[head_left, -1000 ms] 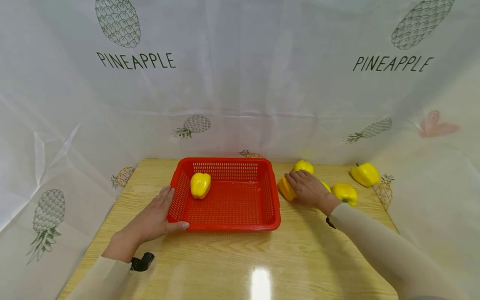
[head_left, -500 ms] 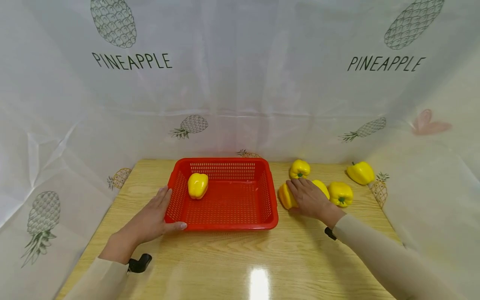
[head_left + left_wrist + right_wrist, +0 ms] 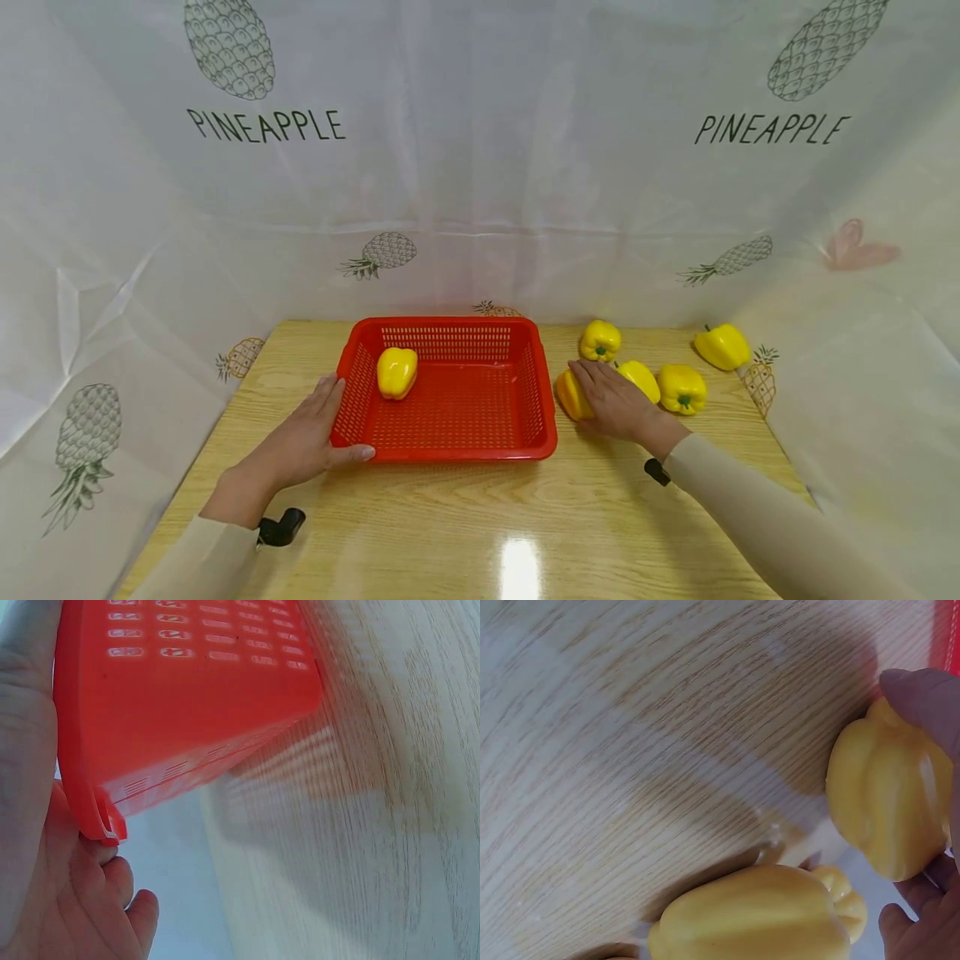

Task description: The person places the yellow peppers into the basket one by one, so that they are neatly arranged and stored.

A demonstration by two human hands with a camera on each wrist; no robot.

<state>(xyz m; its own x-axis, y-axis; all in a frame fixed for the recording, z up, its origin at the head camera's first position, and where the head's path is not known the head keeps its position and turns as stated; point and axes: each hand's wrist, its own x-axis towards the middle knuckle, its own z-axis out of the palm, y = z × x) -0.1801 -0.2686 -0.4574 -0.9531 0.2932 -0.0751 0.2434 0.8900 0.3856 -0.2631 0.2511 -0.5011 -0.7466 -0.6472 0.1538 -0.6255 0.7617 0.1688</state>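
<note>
A red plastic basket (image 3: 450, 456) stands on the table with one yellow bell pepper (image 3: 397, 373) in its left part. My left hand (image 3: 300, 437) holds the basket's near left corner, thumb along the front rim and fingers along the left side. In the left wrist view, fingertips (image 3: 142, 907) show past the rim. To the right of the basket, my right hand (image 3: 618, 404) grips another yellow bell pepper (image 3: 572, 395) from above. The right wrist view shows this pepper (image 3: 885, 795) on the tabletop between thumb and fingers; my palm is mostly out of frame.
Near my right hand lie more yellow bell peppers: one close behind its knuckles (image 3: 640, 379), one at the back (image 3: 601, 340), one to the right (image 3: 682, 389) and one at the far right (image 3: 722, 346). A pale pineapple-print sheet (image 3: 480, 167) surrounds the wooden table (image 3: 420, 533).
My right hand has shifted slightly nearer with the bell pepper in its grip, uncovering more of the peppers behind it. My left hand stays on the basket. The head view has shifted a little.
</note>
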